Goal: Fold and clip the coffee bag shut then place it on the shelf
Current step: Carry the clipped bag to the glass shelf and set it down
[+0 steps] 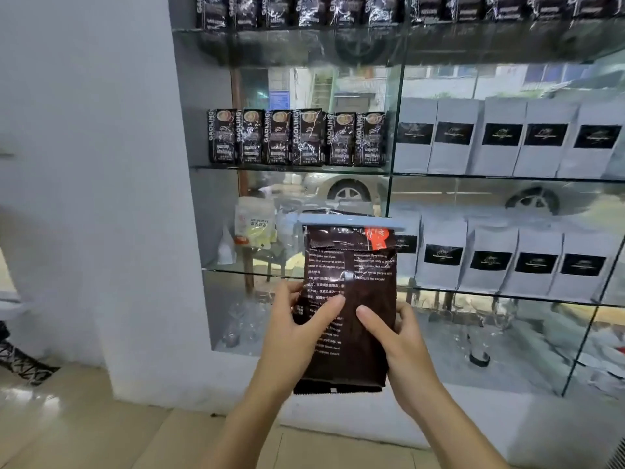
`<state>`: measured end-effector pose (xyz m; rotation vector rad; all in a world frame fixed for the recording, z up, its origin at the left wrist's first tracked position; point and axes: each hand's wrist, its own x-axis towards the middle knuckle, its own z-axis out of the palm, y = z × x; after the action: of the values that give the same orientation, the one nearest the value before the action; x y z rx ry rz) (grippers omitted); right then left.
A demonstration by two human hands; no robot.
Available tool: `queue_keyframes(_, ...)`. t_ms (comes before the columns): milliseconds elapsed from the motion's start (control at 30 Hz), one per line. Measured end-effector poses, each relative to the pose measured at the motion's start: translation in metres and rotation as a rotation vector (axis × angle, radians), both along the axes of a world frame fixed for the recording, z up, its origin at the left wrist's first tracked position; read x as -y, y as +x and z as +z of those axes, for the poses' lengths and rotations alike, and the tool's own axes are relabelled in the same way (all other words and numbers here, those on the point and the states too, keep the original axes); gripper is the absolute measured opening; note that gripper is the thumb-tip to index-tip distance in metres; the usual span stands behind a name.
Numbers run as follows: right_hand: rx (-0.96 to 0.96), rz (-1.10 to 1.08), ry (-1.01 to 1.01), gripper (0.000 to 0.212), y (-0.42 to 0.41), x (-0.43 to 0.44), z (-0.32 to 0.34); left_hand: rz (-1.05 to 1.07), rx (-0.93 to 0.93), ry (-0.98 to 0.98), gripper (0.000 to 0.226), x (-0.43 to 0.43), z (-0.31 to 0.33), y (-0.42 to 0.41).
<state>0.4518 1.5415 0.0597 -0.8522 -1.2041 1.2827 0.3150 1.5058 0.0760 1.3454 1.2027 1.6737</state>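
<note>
I hold a dark brown coffee bag (351, 289) upright in front of the glass shelves. Its top is folded over, and a long pale blue clip (351, 221) runs across the fold. A red label sits at the bag's upper right. My left hand (301, 326) grips the bag's left side, thumb across the front. My right hand (395, 336) grips the right side the same way. The bag's top is level with the lower glass shelf (250, 270).
Black coffee bags (294, 137) line the middle shelf at left, and grey boxes (500, 137) fill the shelves at right. A white and yellow pouch (253, 225) stands on the lower shelf. A white wall (101, 164) is at left. Glassware (477, 350) sits on the bottom level.
</note>
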Motion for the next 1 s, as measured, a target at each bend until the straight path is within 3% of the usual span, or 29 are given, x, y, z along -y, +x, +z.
queue_keyframes(333, -0.061, -0.107, 0.134, 0.042, -0.019, -0.223, 0.032, -0.261, -0.173, 0.097, 0.074, -0.222, 0.027, -0.032)
queue_keyframes(500, -0.078, -0.15, 0.207, 0.052, -0.035, -0.322, 0.073, -0.156, -0.223, 0.171, 0.088, -0.328, 0.067, -0.044)
queue_keyframes(700, -0.048, -0.219, 0.328, 0.043, -0.049, -0.44, 0.13, -0.026, -0.243, 0.253, 0.073, -0.442, 0.118, -0.056)
queue_keyframes(1000, 0.013, -0.239, 0.49, 0.051, -0.076, -0.604, 0.204, 0.044, -0.257, 0.381, 0.071, -0.602, 0.18, -0.079)
